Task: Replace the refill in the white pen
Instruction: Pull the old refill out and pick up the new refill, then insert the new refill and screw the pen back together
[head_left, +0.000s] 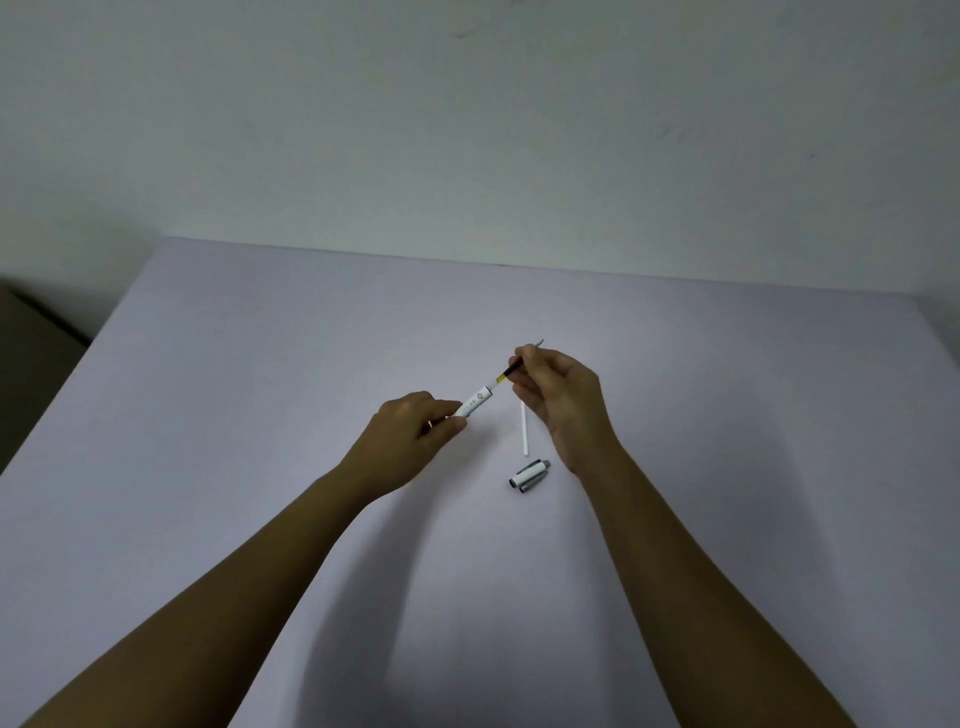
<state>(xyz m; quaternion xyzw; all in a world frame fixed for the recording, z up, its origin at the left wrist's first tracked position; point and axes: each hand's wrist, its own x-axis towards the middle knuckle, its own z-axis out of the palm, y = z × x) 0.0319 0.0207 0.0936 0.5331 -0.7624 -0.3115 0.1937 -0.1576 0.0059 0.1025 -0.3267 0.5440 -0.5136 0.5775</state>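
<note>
The left hand (410, 441) pinches the white pen barrel (475, 404) by its near end, above the table (260, 364). The right hand (561, 400) grips the dark refill (511, 370) emerging from the barrel's far end, tip pointing up-right, away from the person.

The white pen barrel (475, 404) is held tilted above the counter, a dark refill (514, 368) partly inside its open end. A thin white refill (524, 429) lies below, beside the white-and-grey cap (530, 474).
</note>
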